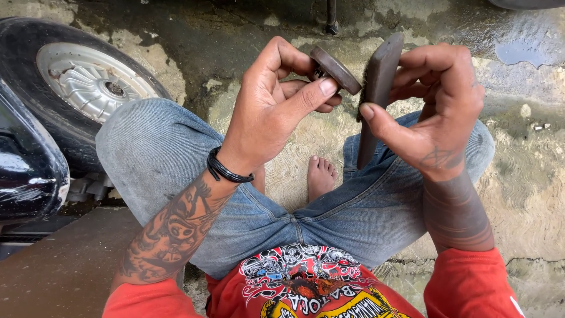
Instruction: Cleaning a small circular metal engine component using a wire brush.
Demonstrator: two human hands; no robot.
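**Brush Meets Disc Above My Knees**

I sit low over rough, damp concrete ground (529, 194), knees spread in faded blue denim jeans (153, 153), one bare foot (321, 175) showing between them. My left hand (268, 109) is clenched around a small round dark-brown metal disc part (335, 69), thumb pressed across the front near its rim and the other fingers curled behind it, so the disc sits tilted with its flat face angled toward my right. My right hand (438, 103) grasps a long, flat dark wooden-backed brush (376, 88), held nearly upright, thumb against its near edge and fingers wrapped over the far side. The brush's bristled side faces the disc, and the two sit just beside each other at chest height; I cannot tell whether they touch. A black cord bracelet (226, 169) circles my left wrist. To my left, a black rubber tyre on a silver finned wheel hub (88, 82) stands behind glossy black bodywork (26, 171). My red printed shirt (306, 288) fills the bottom edge.
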